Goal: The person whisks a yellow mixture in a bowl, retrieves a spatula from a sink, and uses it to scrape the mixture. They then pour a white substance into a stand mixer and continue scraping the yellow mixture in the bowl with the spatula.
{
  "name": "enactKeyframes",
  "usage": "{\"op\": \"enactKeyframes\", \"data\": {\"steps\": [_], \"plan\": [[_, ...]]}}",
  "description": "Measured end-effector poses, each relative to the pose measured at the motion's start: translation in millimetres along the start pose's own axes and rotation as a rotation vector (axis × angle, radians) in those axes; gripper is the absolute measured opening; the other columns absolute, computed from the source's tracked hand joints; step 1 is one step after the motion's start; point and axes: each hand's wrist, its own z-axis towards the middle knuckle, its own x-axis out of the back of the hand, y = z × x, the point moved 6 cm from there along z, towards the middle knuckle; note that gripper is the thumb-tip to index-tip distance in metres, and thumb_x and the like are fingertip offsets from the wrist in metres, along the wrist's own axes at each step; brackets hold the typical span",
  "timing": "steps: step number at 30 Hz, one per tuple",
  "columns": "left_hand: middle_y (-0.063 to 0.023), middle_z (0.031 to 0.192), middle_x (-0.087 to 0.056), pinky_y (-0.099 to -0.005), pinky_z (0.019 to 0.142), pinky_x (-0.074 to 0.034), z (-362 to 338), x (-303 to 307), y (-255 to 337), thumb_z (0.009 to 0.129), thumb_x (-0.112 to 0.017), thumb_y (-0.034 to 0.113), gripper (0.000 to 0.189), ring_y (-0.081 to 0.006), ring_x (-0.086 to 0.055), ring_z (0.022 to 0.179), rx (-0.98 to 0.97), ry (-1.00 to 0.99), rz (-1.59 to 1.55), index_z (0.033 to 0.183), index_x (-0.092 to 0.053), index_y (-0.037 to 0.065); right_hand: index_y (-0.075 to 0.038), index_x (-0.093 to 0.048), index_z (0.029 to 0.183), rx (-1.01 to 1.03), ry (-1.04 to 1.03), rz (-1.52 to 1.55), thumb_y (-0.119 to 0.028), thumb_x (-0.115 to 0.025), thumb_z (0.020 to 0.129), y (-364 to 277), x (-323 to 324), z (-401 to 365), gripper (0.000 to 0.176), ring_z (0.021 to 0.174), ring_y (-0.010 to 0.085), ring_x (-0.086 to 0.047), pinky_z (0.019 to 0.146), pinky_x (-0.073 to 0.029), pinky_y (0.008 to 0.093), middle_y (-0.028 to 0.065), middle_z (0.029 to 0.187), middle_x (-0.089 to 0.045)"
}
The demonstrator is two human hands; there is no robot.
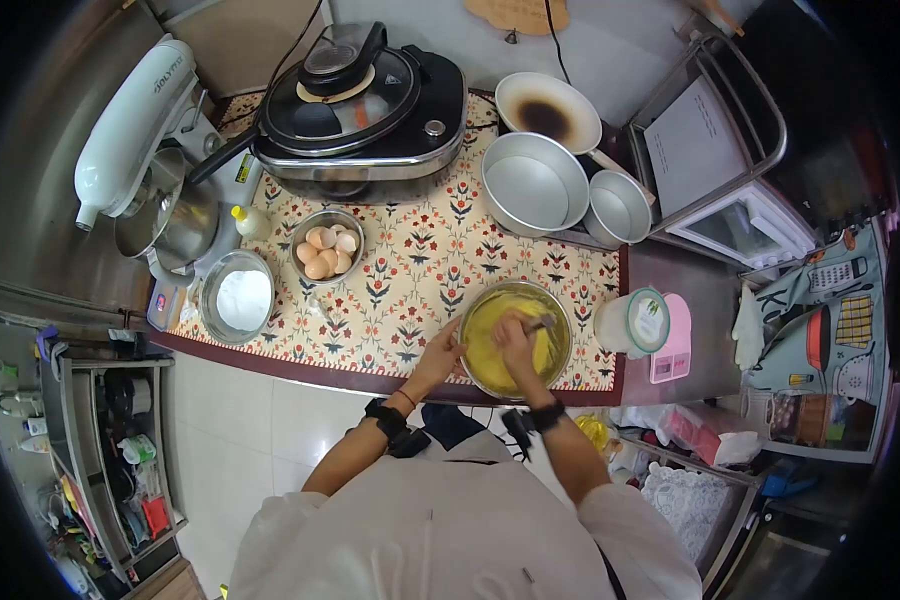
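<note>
A metal mixing bowl (564,372) with yellow batter (487,318) in it stands near the front edge of the counter. My left hand (438,358) grips the bowl's left side, fingers along the outer wall and thumb by the rim. Over the batter, my right hand (515,345) is closed around a grey-ended utensil (541,322); its working end is hidden under the hand and in the batter. Right of the bowl stands a lidded tub (647,322), beside a pink kitchen scale (672,345).
Eggshells (324,250) fill a small bowl at left, near a bowl of white powder (242,295). A stand mixer (135,130) and an electric griddle (360,160) with a lidded pan stand behind. Cake tins (535,180) and a stained frying pan (550,108) sit back right.
</note>
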Motion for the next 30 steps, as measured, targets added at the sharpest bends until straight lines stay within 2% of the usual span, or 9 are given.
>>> {"op": "enactKeyframes", "data": {"steps": [1,7,10,13,18,21,25,27,30], "plan": [[-0.003,0.07,-0.041,-0.0255,0.05,-0.055,1.1,1.0,-0.5,0.083,-0.049,0.005,0.056,-0.0105,-0.051,0.056,-0.006,0.009,0.012,0.134,-0.026,0.01,-0.009,-0.037,0.064,-0.148,-0.122,0.047,-0.013,-0.043,0.084,-4.9,3.2,-7.8,0.021,0.041,0.0086,-0.034,0.039,-0.028,0.0221,-0.0002,0.052,-0.039],[-0.0026,0.069,-0.041,-0.0243,0.05,-0.055,-2.5,-0.6,0.4,0.083,-0.049,0.004,0.057,-0.01,-0.05,0.058,0.013,0.03,0.048,0.134,-0.025,0.01,-0.009,-0.04,0.063,0.317,0.162,-0.18,-0.005,-0.042,0.081,-82.1,48.2,36.9,0.019,0.041,0.008,-0.031,0.039,-0.027,0.0225,-0.0017,0.05,-0.035],[-0.0026,0.069,-0.04,-0.0249,0.051,-0.055,-5.9,-4.0,6.8,0.083,-0.049,0.003,0.057,-0.01,-0.05,0.058,0.03,0.019,-0.014,0.134,-0.025,0.01,-0.01,-0.037,0.06,0.441,0.573,-0.135,-0.005,-0.041,0.081,-50.6,28.3,42.6,0.021,0.039,0.0078,-0.029,0.038,-0.027,0.0221,-0.0024,0.048,-0.032],[-0.0026,0.069,-0.04,-0.0254,0.051,-0.055,-1.3,-0.8,1.6,0.083,-0.049,0.003,0.056,-0.01,-0.05,0.057,0.002,0.04,0.064,0.134,-0.025,0.009,-0.011,-0.033,0.058,0.158,0.16,0.122,-0.008,-0.04,0.082,-3.9,-1.4,3.4,0.025,0.038,0.0081,-0.027,0.037,-0.025,0.0228,-0.0027,0.047,-0.029],[-0.003,0.069,-0.041,-0.0252,0.048,-0.054,-2.4,0.3,4.1,0.082,-0.049,0.003,0.056,-0.0099,-0.049,0.054,-0.031,0.046,0.067,0.133,-0.026,0.008,-0.011,-0.035,0.057,-0.215,0.073,-0.018,-0.013,-0.039,0.084,-64.8,47.1,12.6,0.027,0.037,0.0086,-0.026,0.035,-0.023,0.0237,-0.002,0.046,-0.029],[-0.003,0.069,-0.041,-0.025,0.047,-0.053,-4.1,-1.0,6.3,0.082,-0.049,0.002,0.056,-0.0098,-0.049,0.054,-0.016,0.038,0.05,0.133,-0.026,0.008,-0.01,-0.036,0.057,0.187,0.122,-0.131,-0.015,-0.039,0.085,-105.4,57.5,39.0,0.029,0.039,0.0096,-0.028,0.038,-0.025,0.024,-0.0008,0.047,-0.031],[-0.0026,0.07,-0.041,-0.0247,0.047,-0.054,-1.5,1.2,0.7,0.083,-0.049,0.003,0.055,-0.0096,-0.049,0.055,-0.019,0.048,0.117,0.133,-0.026,0.008,-0.01,-0.032,0.057,0.453,0.516,-0.006,-0.015,-0.038,0.084,-18.6,65.5,16.3,0.029,0.037,0.0092,-0.024,0.039,-0.025,0.0219,-0.0026,0.045,-0.028],[-0.0028,0.071,-0.041,-0.0247,0.048,-0.054,1.8,0.0,8.9,0.083,-0.049,0.003,0.055,-0.0095,-0.048,0.055,-0.06,0.048,0.124,0.133,-0.026,0.008,-0.011,-0.034,0.057,0.163,-0.045,0.232,-0.017,-0.038,0.085,16.8,59.8,7.9,0.028,0.037,0.0101,-0.025,0.039,-0.026,0.0243,-0.0024,0.045,-0.029],[-0.0029,0.073,-0.041,-0.0248,0.048,-0.054,-4.2,0.8,4.5,0.083,-0.048,0.003,0.055,-0.0093,-0.047,0.055,-0.052,0.033,0.119,0.133,-0.026,0.008,-0.008,-0.038,0.063,-0.255,0.003,0.094,-0.019,-0.044,0.085,-35.1,54.2,6.8,0.026,0.047,0.0105,-0.035,0.045,-0.029,0.0236,0.0011,0.054,-0.037]]}}
